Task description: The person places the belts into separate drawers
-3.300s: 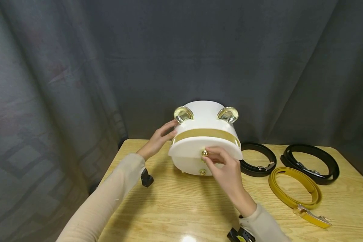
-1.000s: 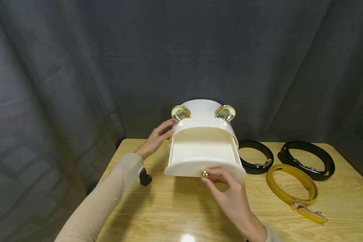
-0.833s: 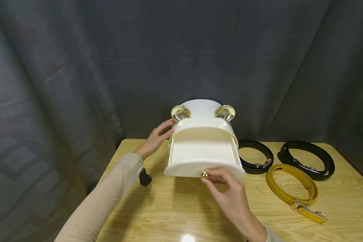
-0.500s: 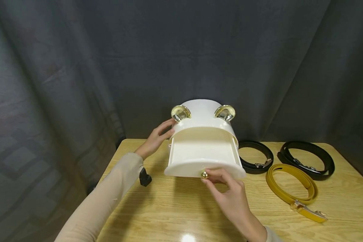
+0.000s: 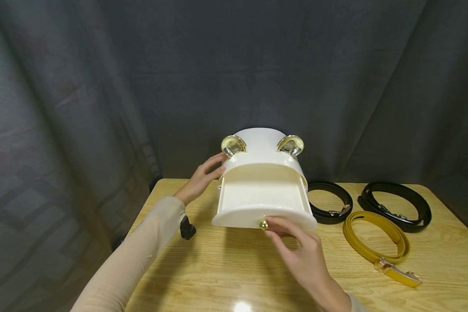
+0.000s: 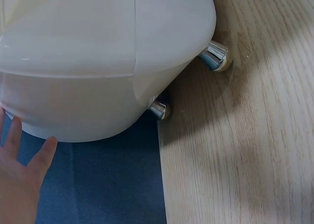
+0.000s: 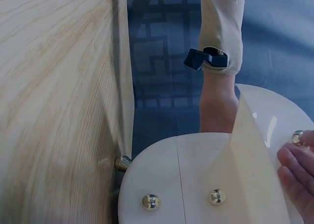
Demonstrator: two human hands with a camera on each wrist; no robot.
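A white round drawer box (image 5: 263,147) with two gold ear-shaped ornaments stands on a wooden table (image 5: 226,268). Its top drawer (image 5: 261,195) is pulled out and looks empty. My left hand (image 5: 203,177) rests with straight fingers against the box's left side, also visible in the left wrist view (image 6: 19,175). My right hand (image 5: 300,251) lies in front of the drawer, its loosened fingertips just touching the gold knob (image 5: 263,224). In the right wrist view the fingers (image 7: 297,170) sit beside that knob (image 7: 297,136), above two lower knobs (image 7: 150,201).
Three coiled belts lie to the right of the box: a black one (image 5: 331,203) close by, another black one (image 5: 398,206) farther right, and a yellow one (image 5: 378,242) with a gold buckle in front. A dark curtain hangs behind. The table's left edge is near my left forearm.
The top drawer has been pulled out from nearly closed by its knob. In the last half second my right fingers have straightened and eased off their pinch on the knob. My left hand has stayed put.
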